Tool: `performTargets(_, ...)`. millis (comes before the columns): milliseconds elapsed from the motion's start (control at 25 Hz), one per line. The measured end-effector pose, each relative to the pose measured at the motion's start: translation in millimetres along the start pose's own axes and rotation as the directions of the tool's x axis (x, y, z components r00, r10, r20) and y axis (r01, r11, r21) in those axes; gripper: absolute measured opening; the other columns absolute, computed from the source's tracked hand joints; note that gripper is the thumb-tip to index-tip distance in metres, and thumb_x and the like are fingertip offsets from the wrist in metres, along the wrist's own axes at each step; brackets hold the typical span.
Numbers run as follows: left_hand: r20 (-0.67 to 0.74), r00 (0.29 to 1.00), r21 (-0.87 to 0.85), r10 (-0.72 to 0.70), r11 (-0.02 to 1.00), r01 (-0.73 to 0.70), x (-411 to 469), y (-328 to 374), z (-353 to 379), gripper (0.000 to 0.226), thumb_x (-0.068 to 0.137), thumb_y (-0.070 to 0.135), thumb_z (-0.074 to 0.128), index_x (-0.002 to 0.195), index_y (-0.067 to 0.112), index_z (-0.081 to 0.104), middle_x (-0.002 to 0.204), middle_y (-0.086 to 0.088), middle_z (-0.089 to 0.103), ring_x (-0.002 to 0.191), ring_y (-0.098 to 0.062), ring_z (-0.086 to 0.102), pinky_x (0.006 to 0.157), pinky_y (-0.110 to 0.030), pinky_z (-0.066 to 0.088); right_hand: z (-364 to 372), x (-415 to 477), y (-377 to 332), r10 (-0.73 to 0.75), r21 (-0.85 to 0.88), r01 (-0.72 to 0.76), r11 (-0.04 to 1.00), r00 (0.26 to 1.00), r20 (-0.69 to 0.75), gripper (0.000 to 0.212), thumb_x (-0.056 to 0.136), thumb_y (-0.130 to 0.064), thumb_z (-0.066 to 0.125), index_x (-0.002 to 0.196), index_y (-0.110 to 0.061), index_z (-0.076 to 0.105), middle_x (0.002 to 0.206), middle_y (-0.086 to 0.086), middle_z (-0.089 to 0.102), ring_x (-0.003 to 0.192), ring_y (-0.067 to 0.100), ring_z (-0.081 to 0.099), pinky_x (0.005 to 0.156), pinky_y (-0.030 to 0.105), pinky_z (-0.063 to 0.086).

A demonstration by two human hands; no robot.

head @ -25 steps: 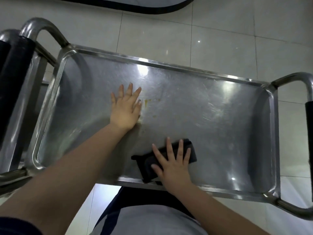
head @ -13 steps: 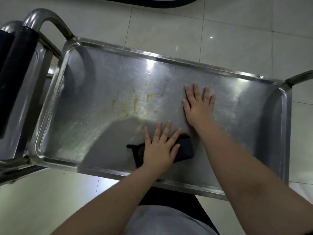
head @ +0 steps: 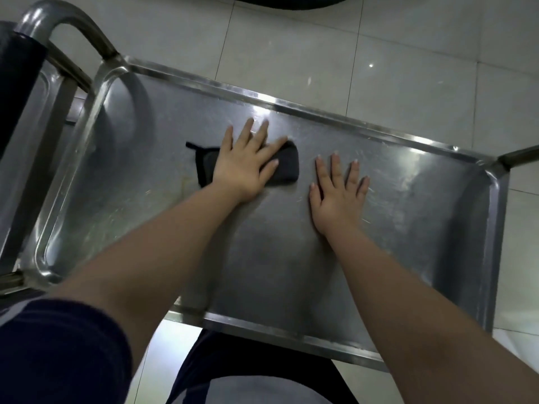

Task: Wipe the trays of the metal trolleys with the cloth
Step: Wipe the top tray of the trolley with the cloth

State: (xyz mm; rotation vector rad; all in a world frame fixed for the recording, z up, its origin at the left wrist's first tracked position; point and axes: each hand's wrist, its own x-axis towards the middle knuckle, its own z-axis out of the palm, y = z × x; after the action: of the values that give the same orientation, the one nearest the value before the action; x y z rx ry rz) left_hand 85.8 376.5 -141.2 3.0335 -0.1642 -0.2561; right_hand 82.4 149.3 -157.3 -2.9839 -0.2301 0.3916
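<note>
The steel tray of the metal trolley fills the middle of the head view. A dark folded cloth lies on it, left of centre toward the far rim. My left hand presses flat on the cloth with its fingers spread and straight. Beside it, my right hand rests palm down on bare metal just right of the cloth, fingers straight. Faint yellowish smears show on the tray left of the cloth.
A second trolley with a black-padded handle stands against the tray's left end. A curved steel handle tube rises at the far left corner. Pale floor tiles lie beyond the far rim. My dark-clothed legs are under the near rim.
The cloth went from under my right hand to under my left hand. My left hand has pushed it from the near edge up and left over the yellow stains. My right hand now lies on bare metal.
</note>
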Motion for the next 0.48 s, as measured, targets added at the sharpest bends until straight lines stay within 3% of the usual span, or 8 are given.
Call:
performTargets(160,-0.076,0.953,-0.029,0.294,0.954,-0.297,-88.1,8.2,5.5,0.051,0.1,0.046,0.034,0.149,0.035,0.035,0.16,-0.006,0.024,0.148,-0.033,0.019,0.117,-0.058,0.013,-5.6,-2.5,-2.9,-0.007,-0.019,0.007,1.0,0.999,0.034,0.057,0.101,-0.05,0.018,0.153,-0.042,-0.003,0.163,-0.009,-0.011,0.148,0.032,-0.016,0.116,0.056,-0.011)
performTargets(200,-0.142,0.96,-0.057,0.24,0.967,-0.25,-98.0,11.9,5.8,0.05,0.099,0.041,0.039,0.148,0.032,0.04,0.159,-0.007,0.026,0.147,-0.034,0.019,0.117,-0.061,0.011,-6.7,-2.6,-3.7,-0.008,-0.018,0.009,1.0,0.999,0.041,0.057,0.101,-0.05,0.018,0.153,-0.042,-0.004,0.163,-0.009,-0.011,0.148,0.032,-0.017,0.116,0.056,-0.01)
performTargets(280,-0.219,0.972,-0.164,-0.081,0.985,0.045,-104.1,35.0,5.2,0.053,0.097,0.036,0.042,0.149,0.031,0.037,0.161,-0.009,0.021,0.149,-0.034,0.01,0.116,-0.061,-0.003,-9.1,-2.7,-4.1,-0.004,-0.015,0.005,1.0,0.998,0.059,0.057,0.101,-0.05,0.018,0.153,-0.042,-0.005,0.162,-0.009,-0.013,0.147,0.031,-0.018,0.116,0.056,-0.01)
performTargets(360,-0.104,0.934,-0.22,-0.343,0.923,0.315,-99.2,64.3,7.3,0.057,0.098,0.052,0.03,0.153,0.041,0.02,0.164,-0.008,0.004,0.148,-0.034,-0.012,0.111,-0.061,-0.018,-9.3,-2.6,-3.8,-0.006,-0.017,0.007,1.0,0.998,0.056,0.057,0.101,-0.05,0.018,0.153,-0.042,-0.006,0.162,-0.008,-0.013,0.147,0.032,-0.018,0.116,0.057,-0.009)
performTargets(400,-0.016,0.914,-0.186,-0.406,0.899,0.396,-97.3,75.2,11.5,0.06,0.096,0.061,0.021,0.153,0.045,0.01,0.164,-0.007,-0.005,0.147,-0.036,-0.019,0.109,-0.064,-0.021,-8.6,-2.9,-3.8,-0.007,-0.017,0.008,1.0,0.999,0.047,0.058,0.101,-0.049,0.018,0.153,-0.041,-0.006,0.162,-0.007,-0.013,0.147,0.032,-0.018,0.116,0.057,-0.008)
performTargets(480,0.054,0.907,-0.082,-0.417,0.904,0.42,-87.9,79.3,19.2,0.064,0.092,0.069,0.011,0.152,0.049,0.001,0.164,-0.007,-0.009,0.146,-0.043,-0.017,0.105,-0.072,-0.017,-6.2,-4.0,-3.2,-0.004,-0.015,0.005,1.0,1.0,0.028,0.058,0.102,-0.049,0.02,0.153,-0.04,-0.004,0.163,-0.007,-0.011,0.147,0.032,-0.017,0.116,0.057,-0.009)
